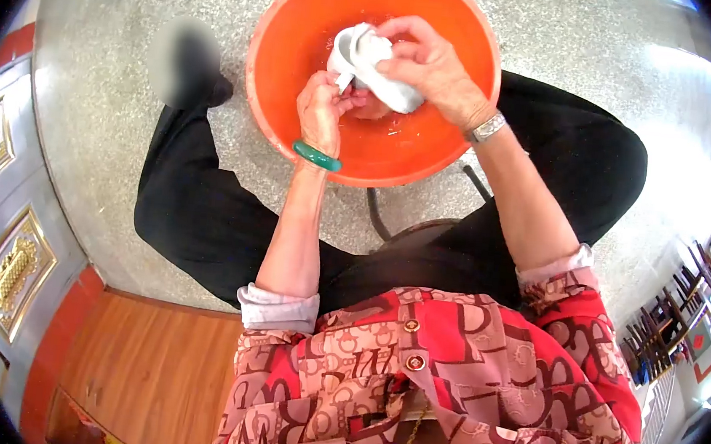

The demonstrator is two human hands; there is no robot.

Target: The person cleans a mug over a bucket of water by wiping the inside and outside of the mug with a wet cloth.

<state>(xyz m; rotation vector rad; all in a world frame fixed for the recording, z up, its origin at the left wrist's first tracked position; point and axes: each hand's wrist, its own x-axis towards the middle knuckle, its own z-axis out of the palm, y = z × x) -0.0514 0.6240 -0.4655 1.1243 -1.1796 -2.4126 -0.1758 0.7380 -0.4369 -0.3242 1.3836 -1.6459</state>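
Observation:
Over the orange basin (285,55), both hands hold a white cloth item (366,50), bent into a loop at its upper left. Its exact kind is hard to tell. My left hand (323,105), with a green bangle (316,156) at the wrist, pinches the item's lower left edge. From the upper right, the fingers of my right hand (427,63) curl over its top and side. A silver watch (489,127) is on that wrist. Shallow water seems to lie in the basin beneath, partly hidden by the hands.
My black-trousered legs (204,217) spread on either side of the basin over a speckled floor (103,115). A stool's metal leg (377,215) shows below the rim. Panelled doors (17,273) stand at left, brown wooden furniture (668,325) at far right.

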